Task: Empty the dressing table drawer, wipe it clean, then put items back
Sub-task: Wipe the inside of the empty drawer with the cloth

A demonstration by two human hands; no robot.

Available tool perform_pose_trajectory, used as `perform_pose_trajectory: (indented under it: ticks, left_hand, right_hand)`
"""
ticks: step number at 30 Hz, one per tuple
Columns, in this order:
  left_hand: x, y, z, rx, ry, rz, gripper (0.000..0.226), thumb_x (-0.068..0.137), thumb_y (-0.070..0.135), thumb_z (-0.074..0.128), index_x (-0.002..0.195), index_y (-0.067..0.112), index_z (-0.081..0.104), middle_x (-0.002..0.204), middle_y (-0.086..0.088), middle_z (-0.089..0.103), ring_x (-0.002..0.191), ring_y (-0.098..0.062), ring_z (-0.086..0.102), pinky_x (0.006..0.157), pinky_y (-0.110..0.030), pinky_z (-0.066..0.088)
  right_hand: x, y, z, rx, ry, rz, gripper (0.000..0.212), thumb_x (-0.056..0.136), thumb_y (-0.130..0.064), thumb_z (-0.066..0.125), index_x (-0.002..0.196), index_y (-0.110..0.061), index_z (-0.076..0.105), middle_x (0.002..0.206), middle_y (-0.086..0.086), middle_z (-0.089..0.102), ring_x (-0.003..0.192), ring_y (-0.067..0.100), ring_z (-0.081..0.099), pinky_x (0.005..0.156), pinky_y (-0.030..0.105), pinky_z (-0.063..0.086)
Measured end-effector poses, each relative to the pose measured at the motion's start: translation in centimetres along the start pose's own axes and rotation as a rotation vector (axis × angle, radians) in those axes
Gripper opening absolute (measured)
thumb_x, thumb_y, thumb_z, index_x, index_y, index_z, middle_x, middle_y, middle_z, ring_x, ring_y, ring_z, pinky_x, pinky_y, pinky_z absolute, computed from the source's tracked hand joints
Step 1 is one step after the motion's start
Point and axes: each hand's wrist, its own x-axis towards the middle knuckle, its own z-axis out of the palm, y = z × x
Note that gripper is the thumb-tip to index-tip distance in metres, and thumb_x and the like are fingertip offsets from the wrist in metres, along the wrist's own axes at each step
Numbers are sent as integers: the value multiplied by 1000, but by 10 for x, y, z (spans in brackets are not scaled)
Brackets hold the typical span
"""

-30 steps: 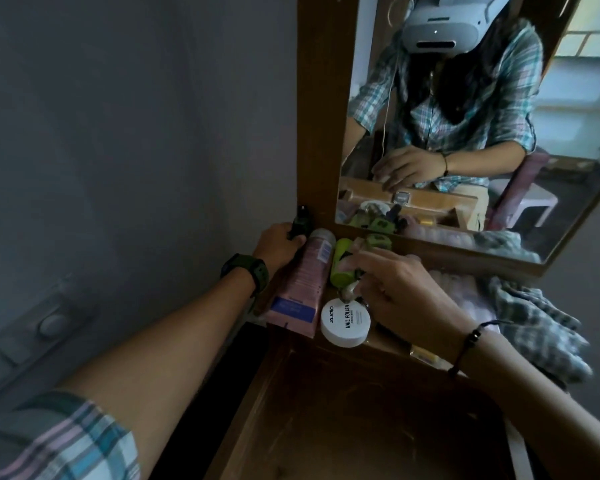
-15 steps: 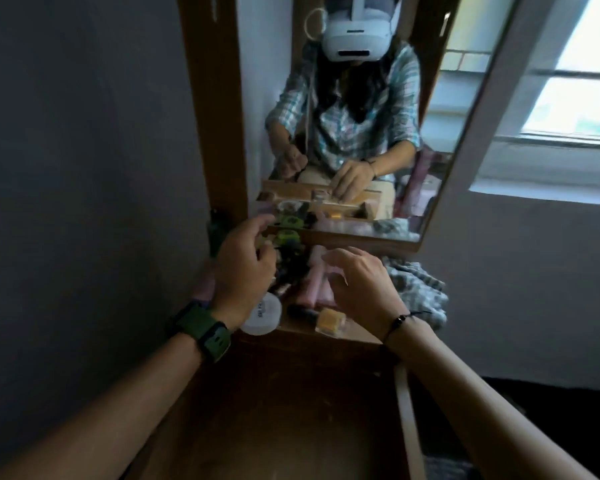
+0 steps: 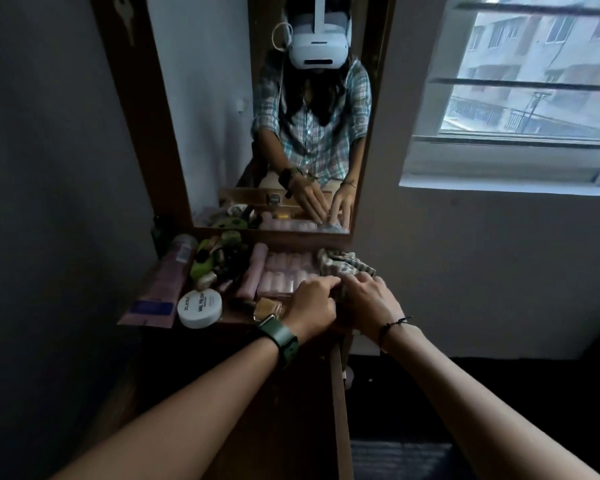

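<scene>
Both hands have shifted right since half a second ago, away from the bottles at the mirror's foot and onto the checked cloth (image 3: 343,266) at the right end of the shelf. The left hand (image 3: 312,303) and right hand (image 3: 369,301) lie side by side, fingers curled onto the crumpled fabric; how firmly either grips it I cannot tell. Below them the wooden drawer (image 3: 338,393) stands pulled out, dark and apparently emptied, so the wiping step seems about to begin: the next move calls for gathering the soft cloth and bringing it down inside. Removed items crowd the shelf: a round white nail polish remover tub (image 3: 199,308), a pink tube (image 3: 168,282), a ribbed pink plastic case (image 3: 284,275).
</scene>
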Motion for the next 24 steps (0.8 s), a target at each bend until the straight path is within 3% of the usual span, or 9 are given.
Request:
perform_pose_trajectory:
  ticks: [3, 7, 11, 13, 16, 18, 20, 22, 24]
  left_hand:
    - [-3, 4, -3, -29, -5, -1, 47, 82, -2, 50, 129, 7, 53, 131, -15, 57, 123, -29, 49, 104, -28, 34]
    - [-15, 16, -28, -115, 36, 68, 52, 83, 2, 57, 134, 7, 46, 137, -12, 52, 127, -23, 48, 105, -23, 34]
    - [-59, 30, -56, -194, 162, 317, 59, 78, 4, 67, 133, 7, 46, 134, -11, 54, 125, -13, 45, 102, -5, 26]
    - [-95, 24, -58, -140, 255, 427, 46, 77, 2, 67, 122, 4, 56, 120, -11, 63, 112, -10, 50, 100, 0, 26]
    - [-149, -7, -51, -95, 227, 303, 24, 80, 3, 59, 102, 8, 67, 99, -7, 71, 93, -12, 62, 84, -16, 46]
    - [-178, -33, -44, -22, 57, 65, 25, 86, 11, 55, 107, 12, 66, 106, -4, 70, 98, -13, 63, 85, -20, 44]
    - [-201, -54, -36, 73, -141, -132, 33, 91, 20, 51, 123, 18, 57, 120, 0, 64, 110, -11, 58, 89, -14, 37]
    - [-214, -62, -32, 77, -255, -234, 36, 92, 23, 48, 128, 20, 54, 122, -1, 64, 112, -12, 57, 87, -15, 37]
    - [-221, -62, -29, 41, -330, -271, 36, 92, 19, 44, 126, 16, 55, 120, -7, 65, 112, -19, 57, 89, -22, 38]
  right_hand:
    - [1, 2, -9, 79, 141, 46, 30, 87, -21, 52, 115, -14, 54, 112, 15, 61, 102, 34, 58, 77, 37, 46]
    - [-21, -2, -39, 263, 567, 205, 18, 86, -22, 54, 89, -4, 58, 90, 22, 65, 85, 39, 61, 65, 38, 41]
    - [-86, -30, -57, 566, 726, 49, 27, 75, -37, 51, 79, -11, 55, 62, 6, 55, 53, 21, 49, 52, 20, 31]
    - [-121, -51, -47, 602, 642, -98, 21, 73, -37, 53, 75, -16, 48, 59, -2, 46, 52, 14, 39, 52, 11, 32]
    - [-150, -69, -10, 485, 369, -274, 24, 73, -32, 62, 76, -11, 50, 74, 1, 50, 65, 6, 42, 58, 9, 33]
    - [-152, -78, 17, 307, 59, -323, 31, 79, -36, 57, 97, -12, 56, 107, 4, 51, 94, 11, 50, 74, 17, 44]
    - [-149, -82, 41, 192, -169, -327, 37, 84, -35, 54, 118, -21, 51, 132, -3, 38, 114, 16, 43, 90, 21, 40]
    - [-146, -89, 55, 213, -345, -308, 35, 84, -34, 56, 117, -22, 55, 133, -5, 43, 116, 15, 47, 90, 16, 37]
    - [-148, -96, 64, 280, -446, -310, 26, 81, -35, 61, 102, -20, 62, 121, -4, 55, 109, 13, 55, 79, 10, 36]
